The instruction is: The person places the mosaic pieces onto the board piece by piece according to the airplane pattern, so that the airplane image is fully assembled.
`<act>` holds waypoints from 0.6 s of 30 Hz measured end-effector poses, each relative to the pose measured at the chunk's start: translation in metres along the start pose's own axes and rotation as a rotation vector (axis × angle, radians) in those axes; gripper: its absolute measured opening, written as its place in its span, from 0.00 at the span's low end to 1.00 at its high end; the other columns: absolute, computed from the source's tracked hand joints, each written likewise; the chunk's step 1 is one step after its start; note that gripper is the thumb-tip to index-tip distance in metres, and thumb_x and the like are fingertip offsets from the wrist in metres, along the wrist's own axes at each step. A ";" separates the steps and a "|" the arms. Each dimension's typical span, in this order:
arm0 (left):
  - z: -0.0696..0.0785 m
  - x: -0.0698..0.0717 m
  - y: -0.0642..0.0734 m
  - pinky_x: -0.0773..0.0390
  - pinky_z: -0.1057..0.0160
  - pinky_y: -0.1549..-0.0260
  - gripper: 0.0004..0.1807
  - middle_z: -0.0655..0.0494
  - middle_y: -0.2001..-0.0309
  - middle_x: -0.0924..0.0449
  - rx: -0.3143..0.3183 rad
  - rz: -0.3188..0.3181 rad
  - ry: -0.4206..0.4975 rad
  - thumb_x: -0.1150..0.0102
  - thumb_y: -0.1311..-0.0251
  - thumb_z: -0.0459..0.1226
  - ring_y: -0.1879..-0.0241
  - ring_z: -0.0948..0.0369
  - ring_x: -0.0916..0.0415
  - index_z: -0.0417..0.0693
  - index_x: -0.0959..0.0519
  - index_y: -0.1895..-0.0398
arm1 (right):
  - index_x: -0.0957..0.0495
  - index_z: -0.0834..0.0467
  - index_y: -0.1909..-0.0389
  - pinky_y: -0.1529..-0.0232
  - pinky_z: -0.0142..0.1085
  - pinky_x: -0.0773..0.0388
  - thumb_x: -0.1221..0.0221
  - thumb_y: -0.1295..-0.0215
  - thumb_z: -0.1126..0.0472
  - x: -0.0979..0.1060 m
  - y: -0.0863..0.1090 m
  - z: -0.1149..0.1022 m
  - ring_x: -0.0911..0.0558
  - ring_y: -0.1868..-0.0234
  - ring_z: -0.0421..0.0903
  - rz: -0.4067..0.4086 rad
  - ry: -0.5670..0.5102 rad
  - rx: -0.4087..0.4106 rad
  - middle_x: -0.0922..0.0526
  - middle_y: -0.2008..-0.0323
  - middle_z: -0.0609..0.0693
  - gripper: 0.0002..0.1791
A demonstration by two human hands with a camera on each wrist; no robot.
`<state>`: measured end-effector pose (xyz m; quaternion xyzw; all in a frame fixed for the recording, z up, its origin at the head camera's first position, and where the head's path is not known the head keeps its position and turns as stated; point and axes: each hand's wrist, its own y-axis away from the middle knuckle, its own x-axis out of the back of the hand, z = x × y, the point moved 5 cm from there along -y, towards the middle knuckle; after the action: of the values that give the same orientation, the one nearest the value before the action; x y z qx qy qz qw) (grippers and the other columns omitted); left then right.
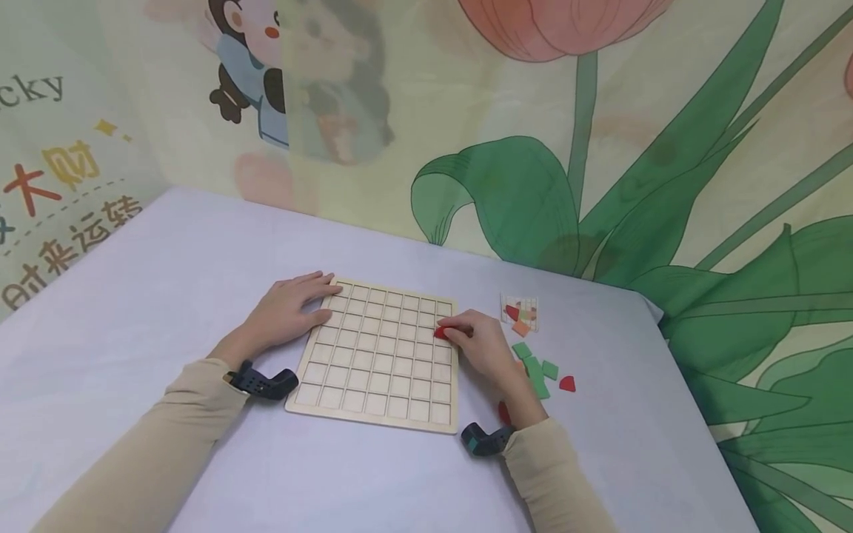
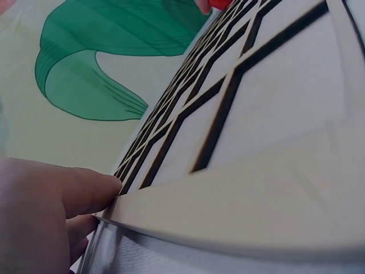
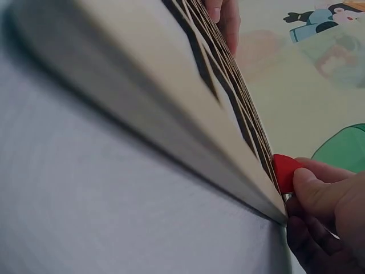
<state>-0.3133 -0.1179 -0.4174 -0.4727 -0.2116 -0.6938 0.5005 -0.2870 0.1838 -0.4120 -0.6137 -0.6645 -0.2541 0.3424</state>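
A square wooden grid board (image 1: 376, 355) lies on the white table. My left hand (image 1: 283, 311) rests at its upper left corner, fingers fairly straight, with a fingertip on the rim; the left wrist view shows those fingers (image 2: 85, 191) at the board's corner. Between thumb and index finger, my right hand (image 1: 483, 344) pinches a red rounded piece (image 3: 286, 173) over the right column of squares, near the board's right edge. Whether the piece touches the grid I cannot tell.
Right of the board lie green pieces (image 1: 535, 377), an orange square (image 1: 521, 328) and another red piece (image 1: 567, 384). A small pattern card (image 1: 531, 304) sits behind them. One more red piece (image 1: 504, 412) is partly hidden by my right wrist. A printed curtain (image 1: 360, 89) hangs behind the table.
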 end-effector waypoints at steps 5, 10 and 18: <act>0.000 0.000 0.000 0.46 0.40 0.36 0.27 0.44 0.30 0.38 0.000 0.002 0.006 0.48 0.36 0.47 0.29 0.44 0.47 0.48 0.30 0.35 | 0.16 0.50 0.54 0.55 0.37 0.20 0.38 0.39 0.63 0.001 0.001 -0.003 0.20 0.56 0.43 -0.012 0.068 0.005 0.16 0.57 0.47 0.13; 0.000 0.000 0.000 0.46 0.39 0.36 0.27 0.44 0.30 0.39 0.000 -0.002 0.016 0.48 0.36 0.47 0.29 0.45 0.47 0.48 0.30 0.35 | 0.18 0.50 0.51 0.55 0.36 0.20 0.39 0.38 0.64 0.001 0.004 -0.008 0.22 0.58 0.43 -0.044 0.156 0.001 0.17 0.56 0.48 0.15; 0.000 -0.001 0.001 0.46 0.39 0.36 0.27 0.44 0.30 0.38 0.001 0.008 0.007 0.47 0.36 0.46 0.29 0.44 0.46 0.47 0.29 0.36 | 0.18 0.51 0.54 0.62 0.32 0.25 0.45 0.34 0.68 -0.004 0.007 -0.014 0.28 0.65 0.43 -0.100 0.237 0.043 0.25 0.64 0.47 0.14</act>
<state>-0.3129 -0.1181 -0.4183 -0.4707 -0.2084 -0.6933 0.5043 -0.2780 0.1714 -0.4069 -0.5381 -0.6543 -0.3272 0.4186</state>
